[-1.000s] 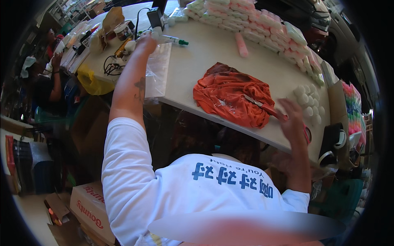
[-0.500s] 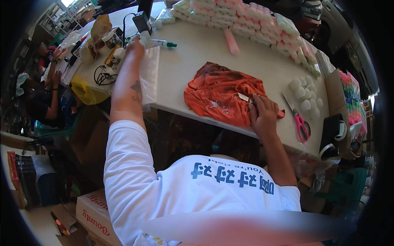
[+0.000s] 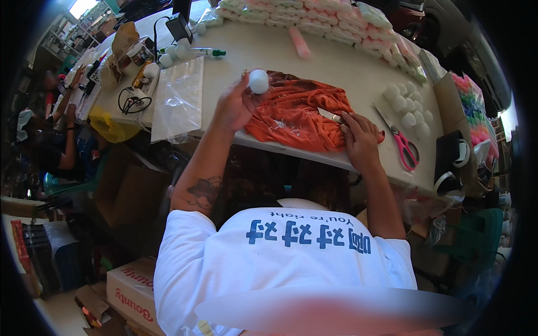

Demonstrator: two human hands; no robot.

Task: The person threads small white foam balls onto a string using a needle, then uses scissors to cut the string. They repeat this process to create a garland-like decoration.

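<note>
Around one long, pale worktop (image 3: 252, 47), the room is crowded with cartons and shelving, and other people sit at the far left.

The person's left hand (image 3: 232, 106) is partly curled, thumb and fingers pinching a rounded white piece (image 3: 258, 82) at their tips, raised by the left edge of an orange cloth (image 3: 308, 134). The right hand (image 3: 361, 140) is closed over the handle of a knife (image 3: 328, 115), mostly hiding it; the blade points left, low over the cloth. Whether the blade touches the fabric cannot be told.

The step in hand looks like bringing the white piece to the knife, perhaps for trimming, since pale shavings (image 3: 284, 127) lie on the cloth. The next move would seem to call for a firm hold on the piece, fingers clear of the edge, and a lifted blade.

Just right of the knife hand lie pink-handled scissors (image 3: 404, 150), with a cluster of similar white pieces (image 3: 408, 109) beside them. Left of the cloth is a clear plastic bag (image 3: 180, 98), and beyond it a green-capped marker (image 3: 208, 52). Farther off, a pink cylinder (image 3: 299, 42) lies before stacked pastel packs (image 3: 336, 27).
</note>
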